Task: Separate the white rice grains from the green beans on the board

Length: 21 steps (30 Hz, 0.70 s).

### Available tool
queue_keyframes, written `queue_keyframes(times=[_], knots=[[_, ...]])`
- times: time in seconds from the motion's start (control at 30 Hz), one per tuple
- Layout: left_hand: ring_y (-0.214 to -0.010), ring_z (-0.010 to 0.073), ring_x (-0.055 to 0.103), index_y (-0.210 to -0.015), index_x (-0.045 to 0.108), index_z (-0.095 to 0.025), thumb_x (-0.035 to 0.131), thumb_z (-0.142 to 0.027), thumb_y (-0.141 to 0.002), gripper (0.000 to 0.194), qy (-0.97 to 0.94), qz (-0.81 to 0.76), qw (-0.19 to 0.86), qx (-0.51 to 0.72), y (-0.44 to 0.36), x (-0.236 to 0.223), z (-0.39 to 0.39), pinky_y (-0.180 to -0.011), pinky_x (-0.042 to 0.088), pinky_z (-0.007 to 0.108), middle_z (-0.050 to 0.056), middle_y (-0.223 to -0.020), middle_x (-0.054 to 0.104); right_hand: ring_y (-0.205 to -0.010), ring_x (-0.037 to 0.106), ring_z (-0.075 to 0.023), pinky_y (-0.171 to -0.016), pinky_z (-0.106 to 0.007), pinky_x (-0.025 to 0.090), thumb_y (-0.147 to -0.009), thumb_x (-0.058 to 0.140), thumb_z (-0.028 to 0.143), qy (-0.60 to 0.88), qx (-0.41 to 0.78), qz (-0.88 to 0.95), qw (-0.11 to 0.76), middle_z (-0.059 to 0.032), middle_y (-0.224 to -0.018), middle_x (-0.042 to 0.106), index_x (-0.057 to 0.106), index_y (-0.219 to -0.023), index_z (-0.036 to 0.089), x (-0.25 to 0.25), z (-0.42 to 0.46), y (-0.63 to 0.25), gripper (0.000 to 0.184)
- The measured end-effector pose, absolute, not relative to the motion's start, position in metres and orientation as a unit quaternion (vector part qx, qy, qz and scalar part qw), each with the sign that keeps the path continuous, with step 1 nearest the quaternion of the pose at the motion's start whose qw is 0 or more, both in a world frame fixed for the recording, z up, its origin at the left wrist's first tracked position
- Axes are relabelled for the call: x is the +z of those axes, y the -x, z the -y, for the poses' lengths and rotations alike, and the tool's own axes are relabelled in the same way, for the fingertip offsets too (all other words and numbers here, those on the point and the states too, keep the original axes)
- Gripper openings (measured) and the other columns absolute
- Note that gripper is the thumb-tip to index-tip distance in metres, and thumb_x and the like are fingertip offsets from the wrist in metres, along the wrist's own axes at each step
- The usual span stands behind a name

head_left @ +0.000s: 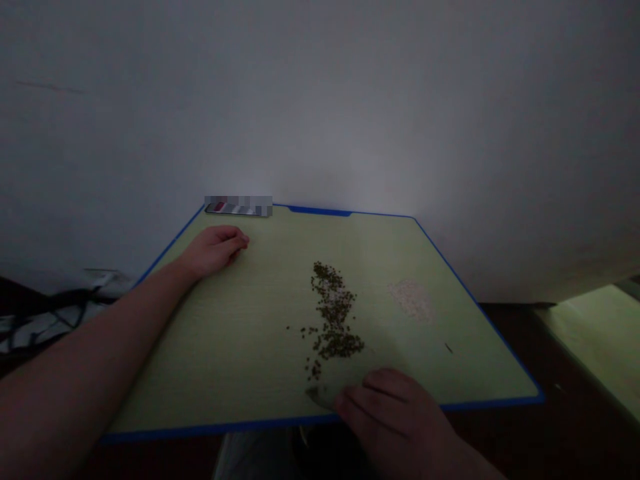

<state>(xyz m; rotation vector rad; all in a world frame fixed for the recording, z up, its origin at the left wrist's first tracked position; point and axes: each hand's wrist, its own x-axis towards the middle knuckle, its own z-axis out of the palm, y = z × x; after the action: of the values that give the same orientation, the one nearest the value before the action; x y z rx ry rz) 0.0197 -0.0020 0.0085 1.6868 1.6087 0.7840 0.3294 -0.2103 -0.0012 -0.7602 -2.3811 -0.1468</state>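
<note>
The left hand (216, 251) rests curled on the table (240, 353); dark grains (337, 313) lie mid-table; the right hand (397, 410) bends by the near edge, either grip unclear; a wide rightward sweep could mix in the pale grains (413, 299).

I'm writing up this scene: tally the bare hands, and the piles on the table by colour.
Bare hands (left hand, right hand): 2
Dark pile, some pale bits mixed in: 1
Pale pile: 1
Total: 4

Bare forearms (107, 343), bare left hand (215, 249), bare right hand (397, 413), greyish legwear (253, 459)
</note>
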Motion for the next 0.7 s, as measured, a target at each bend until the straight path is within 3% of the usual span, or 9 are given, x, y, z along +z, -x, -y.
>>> queue_keyframes(times=[0.37,0.53,0.7], knots=[[-0.046,0.0126,0.041,-0.058,0.053,-0.021,0.057,-0.040,-0.069,0.022,-0.642,-0.620,0.331,0.305,-0.0194,0.0088,0.0026,-0.048,0.033,0.026,-0.002,-0.047,0.046,-0.069,0.062,-0.0143,-0.068,-0.028,0.054,-0.096,0.047,0.011,0.285,-0.066,0.904,0.311,-0.0044,-0.078,0.071,0.067,-0.100,0.011,0.0000,0.2097,-0.3249,0.021],[-0.045,0.0126,0.041,-0.060,0.055,-0.021,0.057,-0.040,-0.068,0.020,-0.638,-0.621,0.336,0.307,-0.0197,0.0080,0.0020,-0.048,0.033,0.026,-0.002,-0.047,0.046,-0.072,0.062,-0.0159,-0.069,-0.031,0.053,-0.093,0.053,0.012,0.275,-0.030,0.924,0.265,-0.0048,-0.085,0.071,0.064,-0.109,0.009,-0.0042,0.2074,-0.3247,0.019],[-0.045,0.0127,0.041,-0.061,0.056,-0.021,0.057,-0.039,-0.068,0.019,-0.635,-0.623,0.338,0.307,-0.0189,0.0074,0.0016,-0.047,0.032,0.026,-0.003,-0.048,0.046,-0.072,0.062,-0.0142,-0.071,-0.028,0.053,-0.096,0.049,0.013,0.266,-0.028,0.923,0.276,-0.0038,-0.081,0.071,0.066,-0.103,0.011,0.0018,0.2076,-0.3298,0.019]])
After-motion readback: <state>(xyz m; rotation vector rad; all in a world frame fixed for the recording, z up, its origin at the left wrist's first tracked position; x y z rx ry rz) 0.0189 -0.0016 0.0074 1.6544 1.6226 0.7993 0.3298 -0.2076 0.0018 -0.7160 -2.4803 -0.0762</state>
